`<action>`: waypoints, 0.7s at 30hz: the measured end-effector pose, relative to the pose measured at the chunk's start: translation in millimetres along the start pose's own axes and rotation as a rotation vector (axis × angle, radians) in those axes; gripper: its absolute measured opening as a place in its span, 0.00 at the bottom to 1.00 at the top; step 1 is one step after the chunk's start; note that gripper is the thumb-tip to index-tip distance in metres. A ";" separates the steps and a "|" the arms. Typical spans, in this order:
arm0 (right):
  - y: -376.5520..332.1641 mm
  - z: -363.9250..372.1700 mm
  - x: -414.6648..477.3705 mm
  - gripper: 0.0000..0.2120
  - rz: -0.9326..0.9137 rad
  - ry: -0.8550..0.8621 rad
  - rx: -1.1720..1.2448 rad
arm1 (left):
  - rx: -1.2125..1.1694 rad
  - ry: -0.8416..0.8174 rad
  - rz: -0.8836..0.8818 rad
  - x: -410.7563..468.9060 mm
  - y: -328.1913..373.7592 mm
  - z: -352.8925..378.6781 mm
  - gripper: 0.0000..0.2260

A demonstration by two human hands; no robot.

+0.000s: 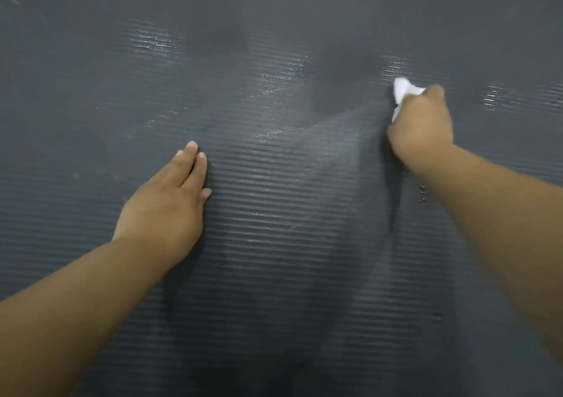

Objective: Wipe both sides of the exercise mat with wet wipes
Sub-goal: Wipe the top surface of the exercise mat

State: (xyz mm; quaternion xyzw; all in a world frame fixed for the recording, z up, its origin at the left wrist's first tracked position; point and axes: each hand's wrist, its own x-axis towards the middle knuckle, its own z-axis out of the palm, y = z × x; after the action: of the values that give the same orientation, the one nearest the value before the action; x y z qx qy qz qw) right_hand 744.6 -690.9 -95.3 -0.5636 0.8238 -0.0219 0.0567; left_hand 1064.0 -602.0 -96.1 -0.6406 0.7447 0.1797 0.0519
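A dark grey ribbed exercise mat point(274, 214) fills the whole view. My left hand point(167, 201) lies flat on it at centre left, fingers straight and together, pressing down. My right hand point(422, 125) is at the upper right, fingers curled round a crumpled white wet wipe point(402, 90) that sticks out past the knuckles and touches the mat. Wet shiny streaks show on the ribs around and between both hands.
A raised fold point(350, 140) of the mat runs diagonally from beside my right hand down toward the bottom centre. Only the mat surface is visible; its edges lie outside the view.
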 end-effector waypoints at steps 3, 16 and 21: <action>-37.2 13.9 13.0 0.15 0.100 -0.022 0.116 | -0.004 0.006 -0.037 2.4 6.9 2.3 0.24; 35.4 0.1 37.1 0.22 -0.031 0.004 -0.048 | 0.077 -0.067 -0.083 5.0 14.7 1.1 0.25; 15.1 21.8 -21.4 0.18 -0.215 -0.002 0.100 | 0.011 -0.046 -0.117 5.0 17.5 6.9 0.24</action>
State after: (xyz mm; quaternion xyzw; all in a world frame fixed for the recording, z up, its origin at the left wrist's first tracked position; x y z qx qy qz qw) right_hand 740.9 -664.9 -116.9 -0.6452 0.7564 -0.0684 0.0829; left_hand 1045.0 -602.4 -100.6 -0.6785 0.7056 0.1869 0.0827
